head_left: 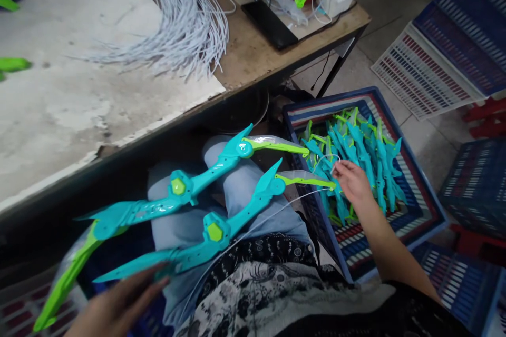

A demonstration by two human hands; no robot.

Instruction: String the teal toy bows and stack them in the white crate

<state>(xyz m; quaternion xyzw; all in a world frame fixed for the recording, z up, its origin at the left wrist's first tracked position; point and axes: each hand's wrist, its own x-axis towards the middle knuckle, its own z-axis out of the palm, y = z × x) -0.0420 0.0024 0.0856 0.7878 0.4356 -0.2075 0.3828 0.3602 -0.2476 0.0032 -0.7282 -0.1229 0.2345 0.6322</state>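
Two teal toy bows with lime-green tips lie across my lap, the far bow [205,181] above the near bow [245,216]. My right hand [351,181] is closed in a pinch on a thin white cord [326,156], just past the right tips of the bows. Another stretch of cord runs from the near bow's right tip down along my lap. My left hand [122,300], blurred, has its fingers stretched out beside the near bow's left part; whether they touch it I cannot tell.
A blue crate [427,226] with several similar bows [361,152] stands on the floor at my right. On the worktable [245,58] lie a bundle of white cords [185,21] and a black phone [271,23]. More crates [478,184] stand farther right.
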